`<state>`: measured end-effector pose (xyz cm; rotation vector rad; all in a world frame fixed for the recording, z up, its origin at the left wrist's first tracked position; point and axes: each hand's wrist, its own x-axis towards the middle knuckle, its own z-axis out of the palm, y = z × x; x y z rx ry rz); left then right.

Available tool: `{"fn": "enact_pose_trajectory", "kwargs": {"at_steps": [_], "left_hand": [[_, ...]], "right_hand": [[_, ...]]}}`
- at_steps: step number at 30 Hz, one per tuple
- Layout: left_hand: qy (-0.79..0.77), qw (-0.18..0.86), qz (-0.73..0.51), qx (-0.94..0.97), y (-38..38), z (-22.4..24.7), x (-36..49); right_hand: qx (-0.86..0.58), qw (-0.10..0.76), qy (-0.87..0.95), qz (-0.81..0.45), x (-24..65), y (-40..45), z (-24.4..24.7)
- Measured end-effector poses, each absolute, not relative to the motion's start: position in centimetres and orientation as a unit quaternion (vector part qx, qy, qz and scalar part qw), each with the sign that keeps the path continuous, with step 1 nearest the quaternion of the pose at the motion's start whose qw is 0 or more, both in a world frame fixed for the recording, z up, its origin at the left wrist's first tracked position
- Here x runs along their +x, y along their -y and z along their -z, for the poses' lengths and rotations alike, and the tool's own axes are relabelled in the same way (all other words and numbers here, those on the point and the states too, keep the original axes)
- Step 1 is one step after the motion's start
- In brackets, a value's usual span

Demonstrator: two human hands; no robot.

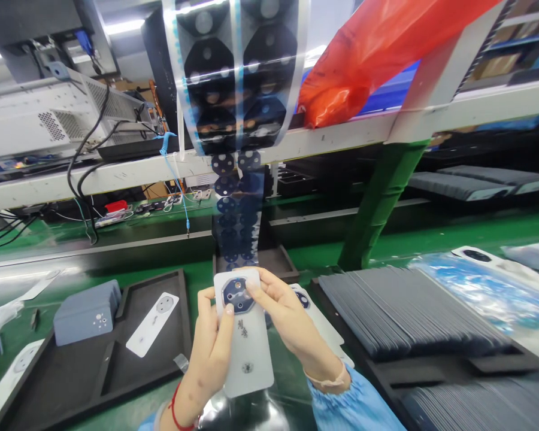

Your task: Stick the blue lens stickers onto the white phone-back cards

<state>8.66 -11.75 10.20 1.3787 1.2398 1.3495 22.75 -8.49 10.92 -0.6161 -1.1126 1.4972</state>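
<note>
Left hand (210, 340) and right hand (293, 318) pinch the white panel (253, 350).
I judge it light, stiff, slippery: hold side edges.

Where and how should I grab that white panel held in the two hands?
Probably pinch the white panel by its bottom edge, coming from the near side. The left hand and right hand both have a thumb up at the dark octagonal patch, while that bottom end sticks out free. It looks thin and flat, so a gentle pinch, front and back, should suit it.
</note>
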Motion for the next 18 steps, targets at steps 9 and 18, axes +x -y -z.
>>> {"fn": "enact_pose_trajectory", "kwargs": {"at_steps": [9,18], "left_hand": [[-0.512,0.339,-0.456,0.644,7.7,-10.4,4.6],[-0.847,0.159,-0.16,0.481,0.9,-5.0,-9.3]], "right_hand": [[-0.432,0.499,0.565,-0.495,25.3,5.4,-7.2],[-0.731,0.399,0.516,-0.202,34.3,5.0,1.6]]}}
